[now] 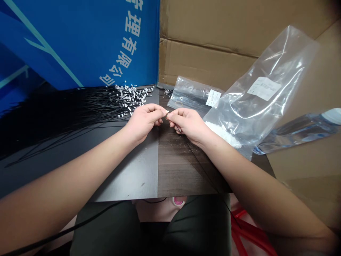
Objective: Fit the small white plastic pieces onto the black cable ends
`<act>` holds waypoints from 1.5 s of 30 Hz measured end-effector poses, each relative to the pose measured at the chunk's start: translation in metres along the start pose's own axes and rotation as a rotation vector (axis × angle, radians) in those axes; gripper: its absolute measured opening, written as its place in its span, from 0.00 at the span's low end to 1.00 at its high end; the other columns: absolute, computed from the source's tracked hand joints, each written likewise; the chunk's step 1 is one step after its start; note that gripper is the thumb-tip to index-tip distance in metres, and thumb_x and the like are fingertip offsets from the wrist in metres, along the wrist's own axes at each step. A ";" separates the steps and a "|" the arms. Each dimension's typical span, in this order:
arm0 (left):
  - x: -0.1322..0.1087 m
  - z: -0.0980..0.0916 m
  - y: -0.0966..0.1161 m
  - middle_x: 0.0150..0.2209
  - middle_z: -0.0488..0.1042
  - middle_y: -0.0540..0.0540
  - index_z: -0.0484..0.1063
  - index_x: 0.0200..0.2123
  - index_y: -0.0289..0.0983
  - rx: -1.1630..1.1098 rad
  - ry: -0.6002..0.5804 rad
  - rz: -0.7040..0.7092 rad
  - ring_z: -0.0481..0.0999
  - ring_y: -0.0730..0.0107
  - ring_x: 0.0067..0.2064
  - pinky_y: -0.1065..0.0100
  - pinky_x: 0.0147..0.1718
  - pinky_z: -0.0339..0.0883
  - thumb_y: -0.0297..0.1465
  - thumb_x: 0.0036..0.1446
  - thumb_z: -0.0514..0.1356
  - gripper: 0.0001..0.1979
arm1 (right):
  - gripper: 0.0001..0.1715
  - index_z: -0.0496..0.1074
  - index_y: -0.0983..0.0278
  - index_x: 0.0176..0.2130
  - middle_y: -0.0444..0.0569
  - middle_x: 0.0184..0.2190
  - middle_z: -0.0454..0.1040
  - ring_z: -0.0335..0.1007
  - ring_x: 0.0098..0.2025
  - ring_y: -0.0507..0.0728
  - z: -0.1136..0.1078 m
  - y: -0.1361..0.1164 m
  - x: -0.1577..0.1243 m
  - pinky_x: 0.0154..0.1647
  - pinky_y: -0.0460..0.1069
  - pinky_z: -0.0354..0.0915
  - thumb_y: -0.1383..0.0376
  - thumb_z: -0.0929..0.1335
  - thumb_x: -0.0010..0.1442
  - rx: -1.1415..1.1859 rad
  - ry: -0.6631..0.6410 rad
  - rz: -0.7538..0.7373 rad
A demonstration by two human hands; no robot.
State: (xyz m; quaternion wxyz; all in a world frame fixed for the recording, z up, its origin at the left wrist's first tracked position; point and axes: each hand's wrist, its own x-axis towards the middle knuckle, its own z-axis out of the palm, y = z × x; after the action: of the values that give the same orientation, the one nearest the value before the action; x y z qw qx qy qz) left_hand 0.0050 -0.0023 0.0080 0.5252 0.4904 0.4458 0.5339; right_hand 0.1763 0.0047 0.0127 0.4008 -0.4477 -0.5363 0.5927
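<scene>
My left hand (144, 122) is closed in a pinch on a small white connector (167, 112), mostly hidden by the fingertips. Close beside it, my right hand (189, 125) pinches a thin black wire (198, 156), which trails down over the table's front edge. The fingertips of both hands nearly meet above the table; whether the wire's end sits inside the connector is too small to tell. To the left lies a large heap of black wires (87, 103), many with white connectors (130, 97) at their ends. A clear bag (253, 117) at the right holds many small white pieces (222, 133).
Behind the hands lies a flat labelled plastic bag (191, 93) with dark wires inside. A water bottle (298, 131) lies on its side at the right. A blue printed panel (106, 39) and a cardboard wall (207, 60) close off the back. The table's front edge (128, 198) is near my lap.
</scene>
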 end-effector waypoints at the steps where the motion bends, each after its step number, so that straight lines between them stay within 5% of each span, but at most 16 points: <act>1: 0.000 0.000 0.000 0.27 0.75 0.49 0.81 0.27 0.36 -0.002 0.000 -0.002 0.69 0.74 0.29 0.68 0.30 0.61 0.29 0.47 0.71 0.03 | 0.10 0.73 0.64 0.29 0.42 0.22 0.73 0.57 0.19 0.46 0.000 0.000 0.000 0.20 0.45 0.53 0.67 0.74 0.61 0.003 -0.001 -0.003; 12: 0.001 0.001 0.002 0.26 0.73 0.48 0.80 0.29 0.36 -0.029 0.011 -0.068 0.70 0.73 0.29 0.68 0.29 0.63 0.33 0.48 0.72 0.07 | 0.10 0.72 0.63 0.29 0.42 0.23 0.74 0.57 0.21 0.47 -0.003 0.003 0.001 0.23 0.46 0.54 0.65 0.74 0.60 -0.039 -0.005 -0.047; 38: -0.001 0.001 0.000 0.26 0.74 0.49 0.75 0.26 0.36 0.200 -0.025 0.099 0.68 0.73 0.28 0.68 0.31 0.63 0.36 0.55 0.69 0.11 | 0.09 0.72 0.62 0.30 0.42 0.25 0.73 0.58 0.23 0.48 -0.002 0.008 0.003 0.24 0.46 0.53 0.64 0.73 0.61 -0.075 -0.012 -0.089; 45: 0.002 0.002 -0.008 0.27 0.74 0.49 0.76 0.29 0.37 0.253 0.043 0.180 0.70 0.70 0.30 0.67 0.32 0.63 0.37 0.57 0.69 0.10 | 0.10 0.71 0.62 0.30 0.42 0.24 0.72 0.57 0.23 0.48 0.001 0.007 0.003 0.24 0.46 0.53 0.65 0.72 0.62 -0.046 -0.004 -0.110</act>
State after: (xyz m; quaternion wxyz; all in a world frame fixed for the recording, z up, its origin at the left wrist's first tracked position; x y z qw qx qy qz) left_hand 0.0081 -0.0004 0.0008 0.3997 0.5791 0.4749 0.5285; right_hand 0.1751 0.0063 0.0060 0.4213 -0.4256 -0.5741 0.5584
